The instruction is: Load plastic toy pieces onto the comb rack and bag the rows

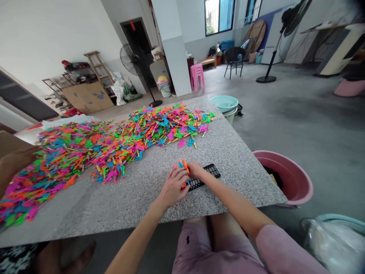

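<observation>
A black plastic grid tray [214, 171] lies on the speckled stone table in front of me, partly under my hands. Small orange and blue plastic pieces [184, 165] stand bunched at the tray's left end. My left hand [172, 187] curls around them from the left, its fingers bent over the bunch. From the right, my right hand [195, 170] reaches across the tray with closed fingers against an orange piece; its fingertips are partly hidden. A long heap of the same bright pieces [154, 127], pink, green, blue and orange with yellow-striped sticks, spreads beyond my hands.
At the far left, another person's hand [17, 163] touches the heap. Right of the table stand a pink tub [302, 182] with dark things inside, a light-blue basin [225, 102] and a plastic bag [333, 243]. Behind are standing fans [270, 68] and pink stools [196, 74].
</observation>
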`<state>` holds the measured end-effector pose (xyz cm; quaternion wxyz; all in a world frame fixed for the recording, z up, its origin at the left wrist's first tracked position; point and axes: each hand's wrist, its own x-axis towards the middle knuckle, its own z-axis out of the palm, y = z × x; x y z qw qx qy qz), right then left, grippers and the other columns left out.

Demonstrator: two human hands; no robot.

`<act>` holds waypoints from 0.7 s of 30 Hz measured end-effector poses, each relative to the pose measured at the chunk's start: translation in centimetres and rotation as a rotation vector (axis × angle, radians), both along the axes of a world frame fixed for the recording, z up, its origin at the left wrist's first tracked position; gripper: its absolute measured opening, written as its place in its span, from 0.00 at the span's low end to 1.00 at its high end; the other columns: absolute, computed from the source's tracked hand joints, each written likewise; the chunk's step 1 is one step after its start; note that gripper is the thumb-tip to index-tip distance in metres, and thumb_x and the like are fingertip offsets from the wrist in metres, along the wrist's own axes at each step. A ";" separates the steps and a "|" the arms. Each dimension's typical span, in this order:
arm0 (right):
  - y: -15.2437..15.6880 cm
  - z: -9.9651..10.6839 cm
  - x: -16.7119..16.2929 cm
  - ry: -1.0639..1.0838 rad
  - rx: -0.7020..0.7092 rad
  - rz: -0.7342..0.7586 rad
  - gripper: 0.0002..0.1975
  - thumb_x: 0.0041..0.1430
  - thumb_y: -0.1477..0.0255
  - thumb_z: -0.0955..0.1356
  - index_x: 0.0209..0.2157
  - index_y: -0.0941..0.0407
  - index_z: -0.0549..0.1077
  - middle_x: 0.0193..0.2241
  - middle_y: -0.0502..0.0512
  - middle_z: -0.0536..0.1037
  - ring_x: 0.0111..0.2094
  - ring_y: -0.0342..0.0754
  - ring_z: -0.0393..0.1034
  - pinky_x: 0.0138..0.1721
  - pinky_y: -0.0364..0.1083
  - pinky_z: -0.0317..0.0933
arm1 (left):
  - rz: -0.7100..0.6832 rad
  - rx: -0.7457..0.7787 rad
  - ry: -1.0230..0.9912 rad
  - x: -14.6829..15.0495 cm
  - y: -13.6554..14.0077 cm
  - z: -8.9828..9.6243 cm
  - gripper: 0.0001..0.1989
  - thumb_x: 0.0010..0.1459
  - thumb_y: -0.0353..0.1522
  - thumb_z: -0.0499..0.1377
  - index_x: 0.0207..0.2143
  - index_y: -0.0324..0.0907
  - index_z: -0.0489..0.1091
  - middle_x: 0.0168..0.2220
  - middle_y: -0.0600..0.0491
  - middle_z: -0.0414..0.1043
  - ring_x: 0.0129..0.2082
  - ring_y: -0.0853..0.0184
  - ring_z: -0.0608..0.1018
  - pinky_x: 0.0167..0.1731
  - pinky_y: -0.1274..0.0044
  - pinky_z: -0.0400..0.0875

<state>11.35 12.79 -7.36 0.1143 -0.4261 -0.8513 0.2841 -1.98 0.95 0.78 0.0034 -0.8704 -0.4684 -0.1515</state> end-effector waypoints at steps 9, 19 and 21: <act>1.9 0.9 0.6 -0.038 0.075 -0.116 0.15 0.54 0.73 0.71 0.45 0.52 0.76 0.41 0.54 0.80 0.42 0.49 0.75 0.43 0.43 0.66 | 0.023 0.072 -0.004 0.0 -0.3 -0.3 0.14 0.56 0.28 0.58 0.46 0.43 0.71 0.54 0.48 0.71 0.54 0.60 0.74 0.65 0.56 0.52; 11.4 1.4 0.6 -0.074 0.062 -0.511 0.13 0.62 0.81 0.60 0.42 0.64 0.74 0.50 0.74 0.72 0.48 0.59 0.71 0.49 0.52 0.63 | -0.003 0.017 -0.061 -1.1 0.2 -1.1 0.12 0.59 0.35 0.60 0.46 0.48 0.71 0.53 0.56 0.73 0.54 0.62 0.72 0.67 0.59 0.48; 10.3 0.8 2.4 -0.062 0.019 -0.510 0.10 0.61 0.80 0.62 0.41 0.63 0.73 0.48 0.72 0.73 0.49 0.58 0.70 0.49 0.51 0.63 | -0.007 -0.007 -0.040 -1.0 0.4 -1.1 0.11 0.59 0.33 0.59 0.45 0.46 0.71 0.53 0.52 0.73 0.55 0.60 0.71 0.66 0.57 0.49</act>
